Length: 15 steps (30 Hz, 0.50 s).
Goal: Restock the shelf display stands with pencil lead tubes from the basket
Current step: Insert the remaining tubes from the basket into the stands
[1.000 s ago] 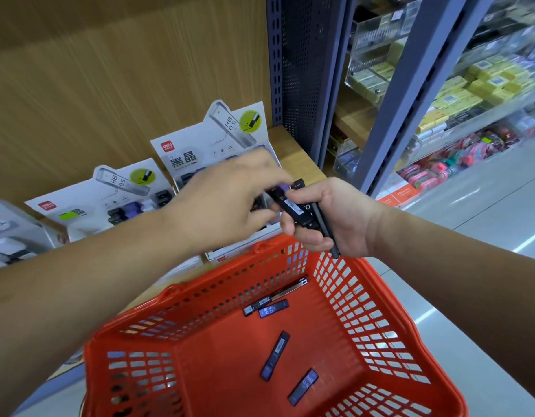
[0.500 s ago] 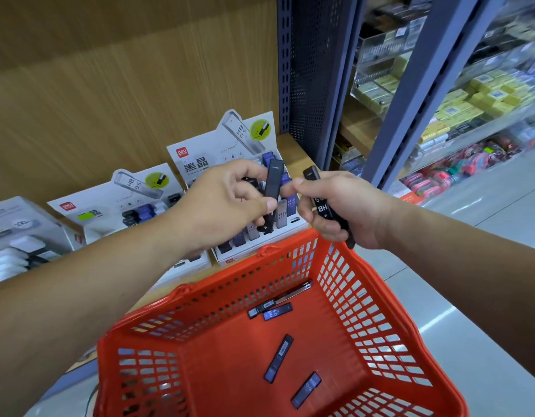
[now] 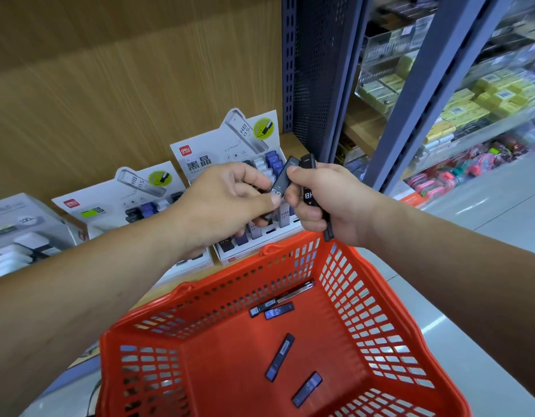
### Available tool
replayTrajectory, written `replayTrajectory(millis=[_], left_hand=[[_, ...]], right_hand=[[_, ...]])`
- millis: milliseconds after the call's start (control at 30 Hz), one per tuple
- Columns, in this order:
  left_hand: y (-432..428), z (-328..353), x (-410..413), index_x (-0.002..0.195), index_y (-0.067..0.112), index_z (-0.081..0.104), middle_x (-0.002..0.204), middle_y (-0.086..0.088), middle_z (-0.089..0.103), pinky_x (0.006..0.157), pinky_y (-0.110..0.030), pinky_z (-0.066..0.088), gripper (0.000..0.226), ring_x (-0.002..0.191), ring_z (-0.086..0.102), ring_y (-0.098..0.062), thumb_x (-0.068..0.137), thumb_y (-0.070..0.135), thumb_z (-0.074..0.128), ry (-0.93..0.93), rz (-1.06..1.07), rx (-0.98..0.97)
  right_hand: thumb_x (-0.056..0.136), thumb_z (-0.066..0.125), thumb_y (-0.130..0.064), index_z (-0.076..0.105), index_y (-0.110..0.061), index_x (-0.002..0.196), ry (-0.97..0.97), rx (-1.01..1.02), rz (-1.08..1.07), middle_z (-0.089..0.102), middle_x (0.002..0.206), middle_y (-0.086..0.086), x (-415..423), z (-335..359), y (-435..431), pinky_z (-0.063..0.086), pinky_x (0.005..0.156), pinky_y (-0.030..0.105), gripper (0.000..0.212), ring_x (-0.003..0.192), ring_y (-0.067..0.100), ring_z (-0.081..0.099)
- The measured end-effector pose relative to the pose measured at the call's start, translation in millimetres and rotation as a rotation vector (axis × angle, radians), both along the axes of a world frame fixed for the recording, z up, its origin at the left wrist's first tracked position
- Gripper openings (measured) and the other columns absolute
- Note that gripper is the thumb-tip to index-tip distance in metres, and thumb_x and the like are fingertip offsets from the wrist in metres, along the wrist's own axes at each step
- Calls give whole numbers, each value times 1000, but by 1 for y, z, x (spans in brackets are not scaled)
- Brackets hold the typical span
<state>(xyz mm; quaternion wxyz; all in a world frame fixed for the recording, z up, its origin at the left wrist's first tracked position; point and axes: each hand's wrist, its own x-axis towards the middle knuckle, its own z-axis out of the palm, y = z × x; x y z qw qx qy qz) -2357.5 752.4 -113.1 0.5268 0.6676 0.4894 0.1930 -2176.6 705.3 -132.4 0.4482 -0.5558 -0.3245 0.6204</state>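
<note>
My left hand [image 3: 230, 206] and my right hand [image 3: 335, 203] meet above the far rim of the red basket [image 3: 359, 284]. A black lead tube [image 3: 282, 179] slants between them, pinched by my left fingertips and touched by my right thumb. My right hand also grips a bundle of black lead tubes [image 3: 308, 194] marked HB, whose ends stick out below the fist. Behind the hands stands the right display stand [image 3: 227, 145] with rows of tubes [image 3: 272, 162]. A second display stand [image 3: 125, 191] sits to its left. Several loose tubes [image 3: 280, 356] lie on the basket floor.
The stands sit on a wooden shelf with a wood-grain back panel [image 3: 109, 85]. A grey box of other goods [image 3: 22, 227] is at the far left. A blue perforated upright [image 3: 317, 70] borders the shelf on the right, with more stocked shelves [image 3: 470, 100] and aisle floor beyond.
Half a second ago my left hand held one tube upright over the right stand. Now both hands are together again with a slanted tube between them.
</note>
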Motion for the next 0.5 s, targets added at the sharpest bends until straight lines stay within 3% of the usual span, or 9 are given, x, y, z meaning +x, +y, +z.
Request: replayTrajectory(millis=[67,133,233,367,500], left_hand=[[0,0,-2,101,11,71,79,-8,75,52,-29,50,12,69,71,-21,91,14,77,-50,58,-16],[3,2,-6,96,15,75,78,-10,72,54,-28,51,6,64,66,-18,96,10,71,-42,100,6],[11,5,-19,95,27,75,77,-2,73,58,-27,53,13,56,64,-11,100,19,65,199,-1,231],[14,6,-22,99,35,73,96,16,60,73,-23,43,15,77,57,0,96,21,71,413,-239,523],[12,-6,-7,112,23,76,94,12,63,80,-25,48,21,78,55,2,93,15,74,454,-268,611]], right_hand=[[110,46,-30,51,-6,76,39,-46,13,40,50,3,1,-1,-3,18,44,29,42,39,13,27],[110,48,-33,52,-8,84,31,-68,6,46,58,2,4,-6,-6,19,44,28,36,42,13,30],[110,47,-39,56,-10,106,-11,-141,-15,44,63,0,14,-18,-12,24,44,28,30,46,15,33],[108,43,-51,54,-16,111,0,-229,-7,46,65,2,22,-25,-21,42,48,30,36,50,19,45],[106,40,-59,52,-18,105,107,-263,28,43,67,2,22,-27,-21,25,44,26,42,50,15,29]])
